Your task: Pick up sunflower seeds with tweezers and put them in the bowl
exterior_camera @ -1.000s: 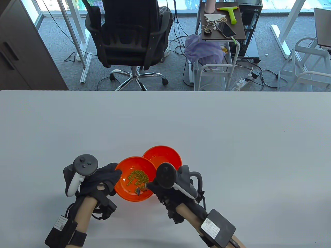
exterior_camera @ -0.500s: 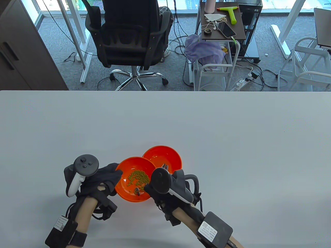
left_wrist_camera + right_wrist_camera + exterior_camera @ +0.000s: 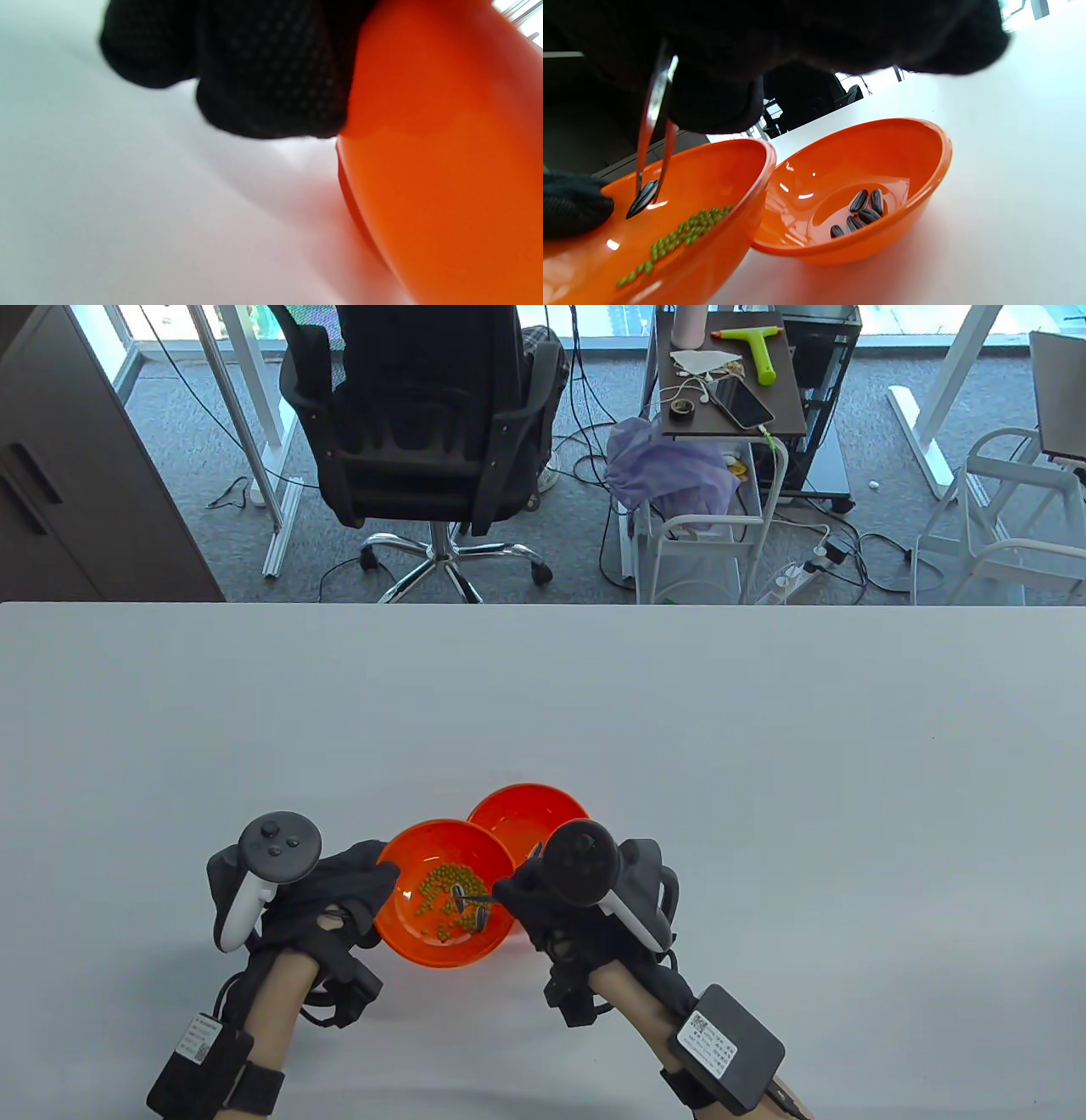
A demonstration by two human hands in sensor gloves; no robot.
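My right hand (image 3: 519,897) holds metal tweezers (image 3: 654,135), also seen in the table view (image 3: 475,895). Their tips pinch a striped sunflower seed (image 3: 642,199) just above the inside of the near orange bowl (image 3: 424,946). That bowl holds green peas (image 3: 683,237). My left hand (image 3: 365,882) grips its left rim, with the gloved fingers (image 3: 254,84) against the bowl wall (image 3: 445,178). The far orange bowl (image 3: 509,806) touches the near one on its right and holds several seeds (image 3: 861,212).
The two bowls stand near the front middle of the white table (image 3: 764,746). An office chair (image 3: 424,415) and a small cart (image 3: 730,381) stand beyond the table's far edge.
The tweezers took the seed from the front of the near bowl and lifted it toward the bowl's middle. My right hand moved right. The left hand stayed put.
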